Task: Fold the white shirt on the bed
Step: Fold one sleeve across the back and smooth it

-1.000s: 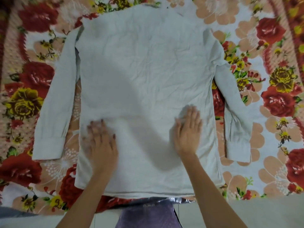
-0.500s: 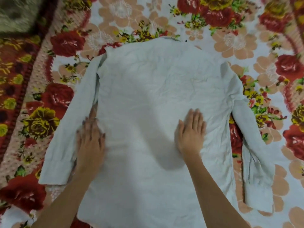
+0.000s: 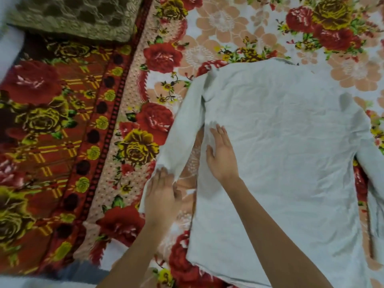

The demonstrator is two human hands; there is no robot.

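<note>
- Two bare hands in frame, both yours, both on the white shirt (image 3: 286, 159).
- Shirt lies spread flat, back side up, filling the right half of the frame on the floral bedspread (image 3: 218, 34); collar end toward the top, hem toward the bottom edge.
- Your right hand (image 3: 222, 156) is flat, fingers extended and together, palm pressing the shirt body at its left side edge, centre of frame. Grips nothing.
- Your left hand (image 3: 162, 196) is at the cuff end of the left-of-frame sleeve (image 3: 180, 129), lower centre. Fingers curl at the cloth; blurred, so you cannot tell a real pinch from resting on it.
- That sleeve angles down and left from the shoulder, apart from the body, bedspread showing between.
- Other sleeve (image 3: 374, 163) runs down the right edge, partly cut off.
- Olive patterned cushion (image 3: 72, 15) at upper left, well apart from the shirt.
</note>
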